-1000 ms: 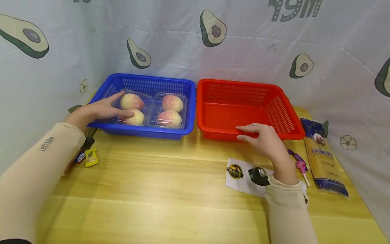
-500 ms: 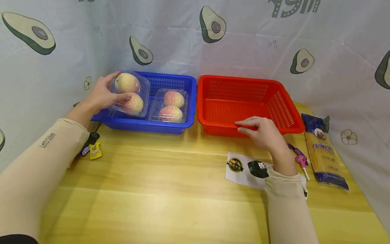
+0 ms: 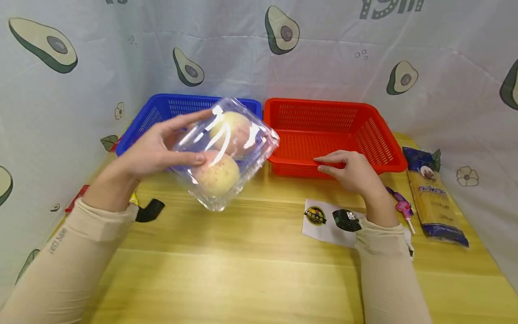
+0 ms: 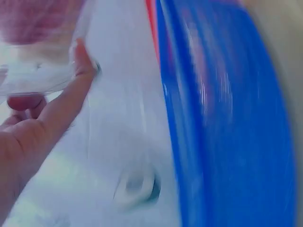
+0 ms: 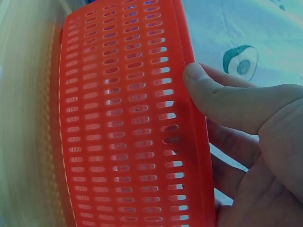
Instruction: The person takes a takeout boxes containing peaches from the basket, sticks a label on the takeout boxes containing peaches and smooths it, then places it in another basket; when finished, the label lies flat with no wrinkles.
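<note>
Our left hand (image 3: 151, 146) holds a tilted clear box (image 3: 226, 155) with two peaches (image 3: 217, 174) inside, its fingers wide around one side. The box is up over the desk (image 3: 243, 270), partly in front of the blue basket (image 3: 139, 116) near the far edge. Our right hand (image 3: 358, 177) pinches the red basket (image 3: 291, 167) by its near rim, fingers narrow. A yellow bag (image 3: 436, 200) lies along the desk's right edge.

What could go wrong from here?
The left hand grips the clear plastic container by one side only, so it might twist or slip.

The container looks tilted, so the two peaches could roll against its wall and upset the grip.

The right hand pinches the red basket at its front rim; a tug could shift it.
</note>
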A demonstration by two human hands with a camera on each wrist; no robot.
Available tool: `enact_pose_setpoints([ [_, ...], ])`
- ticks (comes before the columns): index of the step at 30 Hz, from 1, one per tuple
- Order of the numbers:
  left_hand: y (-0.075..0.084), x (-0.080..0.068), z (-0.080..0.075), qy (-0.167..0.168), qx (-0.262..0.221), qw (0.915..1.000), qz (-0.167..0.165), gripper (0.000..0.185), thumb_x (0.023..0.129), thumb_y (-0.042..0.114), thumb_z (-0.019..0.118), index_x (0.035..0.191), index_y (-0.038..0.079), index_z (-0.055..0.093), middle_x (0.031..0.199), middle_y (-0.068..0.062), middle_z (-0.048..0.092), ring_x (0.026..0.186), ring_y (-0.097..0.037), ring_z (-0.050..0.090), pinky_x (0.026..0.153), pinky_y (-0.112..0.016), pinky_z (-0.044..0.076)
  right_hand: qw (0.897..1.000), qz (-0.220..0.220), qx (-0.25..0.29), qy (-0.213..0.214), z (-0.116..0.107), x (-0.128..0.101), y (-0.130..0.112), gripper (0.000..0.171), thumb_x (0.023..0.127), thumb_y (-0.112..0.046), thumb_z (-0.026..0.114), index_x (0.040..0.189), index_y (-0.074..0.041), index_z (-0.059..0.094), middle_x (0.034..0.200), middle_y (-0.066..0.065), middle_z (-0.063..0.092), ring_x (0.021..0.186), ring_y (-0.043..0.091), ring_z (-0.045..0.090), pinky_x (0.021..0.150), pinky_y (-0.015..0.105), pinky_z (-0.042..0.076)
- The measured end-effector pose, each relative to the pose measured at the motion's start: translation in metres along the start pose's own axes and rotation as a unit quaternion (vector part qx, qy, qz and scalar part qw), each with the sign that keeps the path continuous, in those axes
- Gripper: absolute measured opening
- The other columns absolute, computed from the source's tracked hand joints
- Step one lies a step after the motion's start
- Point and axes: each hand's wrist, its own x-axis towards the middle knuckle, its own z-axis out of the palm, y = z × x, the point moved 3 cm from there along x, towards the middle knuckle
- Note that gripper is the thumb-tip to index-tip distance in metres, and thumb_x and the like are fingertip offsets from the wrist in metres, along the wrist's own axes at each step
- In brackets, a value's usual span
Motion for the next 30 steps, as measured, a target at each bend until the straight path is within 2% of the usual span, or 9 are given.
enact_pose_setpoints([
  [3, -0.021, -0.001, 0.034, -0.076, -0.029, 0.9967, 0.005, 0.074, 0.087, 0.003, 0.077, 0.153, 0.016, 0.046, 0.151, -0.009, 0.042, 0.129, -0.029, 0.048, 0.098, -0.050, 0.050, 1.000, 0.003, -0.004, -0.007, 0.001, 0.000, 0.001, 0.030, 0.094, -0.019, 0.073, 0.123, -0.011, 0.074, 0.120, 0.016, 0.069, 0.107, 0.034, 0.060, 0.088, 0.051, 0.051],
  [6, -0.043, 0.003, 0.059, -0.127, -0.002, 0.9917, 0.023, 0.064, 0.087, 0.012, 0.079, 0.146, 0.011, 0.055, 0.144, -0.006, 0.051, 0.135, -0.023, 0.042, 0.110, -0.053, 0.037, 1.000, -0.002, -0.005, -0.009, 0.002, 0.001, 0.000, 0.030, 0.094, -0.019, 0.074, 0.123, -0.010, 0.074, 0.120, 0.017, 0.069, 0.110, 0.035, 0.059, 0.090, 0.053, 0.051],
  [10, -0.071, 0.010, 0.078, -0.174, 0.023, 0.9840, 0.028, 0.056, 0.087, 0.016, 0.079, 0.139, 0.011, 0.062, 0.127, -0.004, 0.060, 0.123, -0.024, 0.049, 0.106, -0.051, 0.039, 1.000, -0.004, -0.009, -0.001, 0.001, 0.003, -0.003, 0.030, 0.095, -0.020, 0.073, 0.123, -0.010, 0.074, 0.121, 0.017, 0.069, 0.111, 0.035, 0.058, 0.089, 0.053, 0.051],
  [13, -0.090, 0.017, 0.081, -0.172, 0.017, 0.9849, 0.010, 0.052, 0.086, 0.014, 0.080, 0.136, 0.011, 0.065, 0.126, -0.002, 0.062, 0.120, -0.024, 0.052, 0.103, -0.047, 0.042, 1.000, 0.002, -0.011, 0.003, 0.001, 0.004, -0.004, 0.030, 0.095, -0.019, 0.073, 0.123, -0.011, 0.074, 0.121, 0.017, 0.068, 0.110, 0.034, 0.058, 0.087, 0.051, 0.051],
  [17, -0.107, 0.021, 0.075, -0.138, 0.003, 0.9902, -0.017, 0.049, 0.085, 0.010, 0.080, 0.132, 0.009, 0.067, 0.128, -0.004, 0.064, 0.114, -0.023, 0.057, 0.100, -0.042, 0.045, 1.000, 0.002, -0.013, 0.009, 0.002, 0.005, -0.006, 0.029, 0.095, -0.018, 0.073, 0.122, -0.011, 0.075, 0.121, 0.016, 0.068, 0.111, 0.035, 0.058, 0.088, 0.052, 0.051],
  [20, -0.113, 0.022, 0.071, -0.124, 0.015, 0.9916, -0.035, 0.047, 0.086, 0.012, 0.080, 0.132, 0.010, 0.067, 0.126, -0.003, 0.067, 0.094, -0.021, 0.059, 0.085, -0.034, 0.049, 1.000, 0.000, -0.017, 0.009, 0.001, 0.005, -0.009, 0.029, 0.095, -0.017, 0.073, 0.123, -0.011, 0.075, 0.121, 0.016, 0.068, 0.112, 0.035, 0.057, 0.090, 0.054, 0.050],
  [24, -0.115, 0.024, 0.070, -0.114, 0.039, 0.9923, -0.031, 0.046, 0.088, 0.014, 0.079, 0.132, 0.011, 0.067, 0.121, -0.002, 0.069, 0.077, -0.022, 0.050, 0.068, -0.031, 0.043, 1.000, 0.003, -0.019, 0.009, -0.001, 0.004, -0.011, 0.029, 0.095, -0.017, 0.073, 0.123, -0.012, 0.074, 0.121, 0.016, 0.068, 0.113, 0.035, 0.057, 0.091, 0.054, 0.048],
  [27, -0.114, 0.026, 0.070, -0.105, 0.055, 0.9929, -0.007, 0.046, 0.089, 0.013, 0.079, 0.132, 0.009, 0.067, 0.123, -0.002, 0.068, 0.092, -0.020, 0.059, 0.082, -0.030, 0.049, 1.000, 0.004, -0.019, 0.008, 0.000, 0.004, -0.010, 0.029, 0.095, -0.017, 0.073, 0.124, -0.011, 0.074, 0.122, 0.017, 0.067, 0.115, 0.035, 0.056, 0.093, 0.055, 0.047],
  [30, -0.113, 0.025, 0.067, -0.101, 0.077, 0.9918, 0.011, 0.047, 0.089, 0.015, 0.079, 0.134, 0.007, 0.065, 0.132, 0.000, 0.064, 0.117, -0.018, 0.059, 0.102, -0.035, 0.046, 1.000, 0.002, -0.017, 0.004, 0.002, 0.005, -0.009, 0.030, 0.095, -0.018, 0.073, 0.124, -0.011, 0.074, 0.123, 0.017, 0.067, 0.116, 0.035, 0.056, 0.094, 0.056, 0.047],
])
